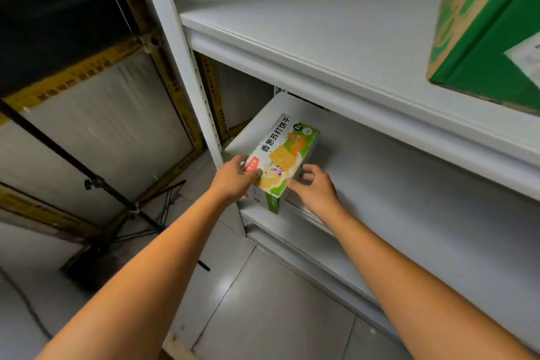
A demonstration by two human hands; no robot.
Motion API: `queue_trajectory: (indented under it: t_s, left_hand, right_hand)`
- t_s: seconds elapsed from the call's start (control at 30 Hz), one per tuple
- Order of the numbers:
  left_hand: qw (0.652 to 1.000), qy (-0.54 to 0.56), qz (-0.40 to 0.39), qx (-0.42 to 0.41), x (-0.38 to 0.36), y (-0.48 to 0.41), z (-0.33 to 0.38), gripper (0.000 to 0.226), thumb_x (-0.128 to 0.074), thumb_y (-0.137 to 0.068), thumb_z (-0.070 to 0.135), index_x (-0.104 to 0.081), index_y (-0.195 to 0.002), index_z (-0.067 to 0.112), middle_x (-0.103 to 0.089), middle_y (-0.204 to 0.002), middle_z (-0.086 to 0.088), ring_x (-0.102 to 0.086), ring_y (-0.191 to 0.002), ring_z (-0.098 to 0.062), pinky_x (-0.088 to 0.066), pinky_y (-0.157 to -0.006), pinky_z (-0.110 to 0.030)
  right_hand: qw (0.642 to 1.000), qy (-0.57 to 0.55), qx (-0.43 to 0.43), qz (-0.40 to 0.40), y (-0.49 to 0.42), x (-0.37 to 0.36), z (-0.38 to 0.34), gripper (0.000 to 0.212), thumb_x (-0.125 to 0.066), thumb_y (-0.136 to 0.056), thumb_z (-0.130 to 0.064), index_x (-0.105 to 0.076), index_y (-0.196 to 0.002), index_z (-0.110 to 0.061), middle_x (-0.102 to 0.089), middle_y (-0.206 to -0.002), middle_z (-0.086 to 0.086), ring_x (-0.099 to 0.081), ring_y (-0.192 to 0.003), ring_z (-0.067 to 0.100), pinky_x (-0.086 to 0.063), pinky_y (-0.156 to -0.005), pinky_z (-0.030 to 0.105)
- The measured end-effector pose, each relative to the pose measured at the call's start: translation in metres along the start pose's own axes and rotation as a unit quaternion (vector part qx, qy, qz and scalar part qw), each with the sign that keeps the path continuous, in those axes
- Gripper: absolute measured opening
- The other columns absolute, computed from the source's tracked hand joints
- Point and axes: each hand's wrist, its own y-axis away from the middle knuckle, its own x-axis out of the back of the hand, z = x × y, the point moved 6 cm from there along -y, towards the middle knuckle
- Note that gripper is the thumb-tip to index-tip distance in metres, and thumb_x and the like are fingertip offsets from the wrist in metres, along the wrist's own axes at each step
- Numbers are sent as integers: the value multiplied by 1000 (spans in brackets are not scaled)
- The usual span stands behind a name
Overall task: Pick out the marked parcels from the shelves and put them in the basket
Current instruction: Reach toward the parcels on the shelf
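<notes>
Cracker box [287, 152] is lying at the left front corner of the lower shelf [409, 199], its near end overhanging the lip. Left hand [236, 177] is gripping its near left corner, fingers curled over the top face. Right hand [314, 187] is hovering just beside the right edge, fingers loosely apart, holding nothing. Thin glossy cardboard: probably light, crushable, a bit slick. Holding both long sides looks safest.

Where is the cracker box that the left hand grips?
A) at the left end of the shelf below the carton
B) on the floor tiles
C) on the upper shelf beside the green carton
A: the left hand holds the cracker box on the shelf below the green carton.
</notes>
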Motion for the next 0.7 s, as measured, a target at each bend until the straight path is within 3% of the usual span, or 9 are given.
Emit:
queue_trajectory:
  t_s: [0.13, 0.3, 0.37, 0.47, 0.53, 0.63, 0.7]
  left_hand:
    - [997, 71, -34, 21, 1, -5, -10, 55, -68, -92, 35, -45, -140, 23, -59, -127, -7, -63, -100, -18, -44, -58, -16]
    - [988, 116, -83, 54, -2, -2, -16, 47, -75, -87, 28, -47, -124, 25, -65, -113, -11, -67, -86, -17, -54, -65, -26]
    - [982, 135, -114, 68, -8, 6, -16, 50, -75, -87, 21, -44, -127, 24, -66, -108, -10, -68, -81, -14, -56, -59, -23]
    - [974, 152, -151, 68, -18, 17, -11, 63, -73, -88, 15, -37, -135, 37, -63, -98, -5, -70, -80, -13, -53, -52, -18]
    - [971, 176, -144, 68, -21, 20, -9, 65, -71, -90, 15, -37, -140, 38, -63, -104, -5, -71, -87, -16, -55, -54, -20]
    - [965, 215, -133, 78, -23, 24, -10, 63, -69, -91, 14, -40, -142, 38, -60, -123, -7, -69, -95, -20, -58, -58, -25]
    - [963, 218, -136, 78, -25, 32, -11, 62, -70, -91, 13, -42, -139, 39, -60, -124, -7, -69, -97, -20, -60, -62, -28]
  right_hand:
    - [996, -81, -20, 16, -5, -12, 8, 58, -80, -79, -15, -53, -131, -18, -60, -129, 6, -62, -112, 23, -54, -95, 47]
    - [994, -110, -20, 13, -3, -13, 12, 64, -81, -78, -9, -53, -134, -21, -59, -132, 4, -61, -116, 24, -56, -92, 50]
    - [994, -106, -27, 5, -1, -8, 16, 62, -80, -78, -8, -54, -132, -24, -57, -133, 1, -61, -117, 24, -57, -90, 50]
    - [996, -87, -32, -9, 4, 1, 21, 61, -81, -74, -15, -57, -125, -37, -58, -133, -4, -60, -119, 23, -57, -90, 51]
    - [996, -80, -27, -16, 6, 4, 22, 65, -82, -73, -18, -55, -129, -37, -56, -134, -5, -59, -120, 22, -56, -90, 51]
    - [994, -98, -30, -25, 11, 6, 21, 67, -78, -81, -7, -51, -138, -27, -54, -136, -3, -60, -118, 24, -60, -84, 50]
    - [993, -105, -34, -30, 19, 8, 23, 68, -76, -82, -2, -49, -141, -23, -54, -135, -1, -61, -116, 25, -60, -81, 49]
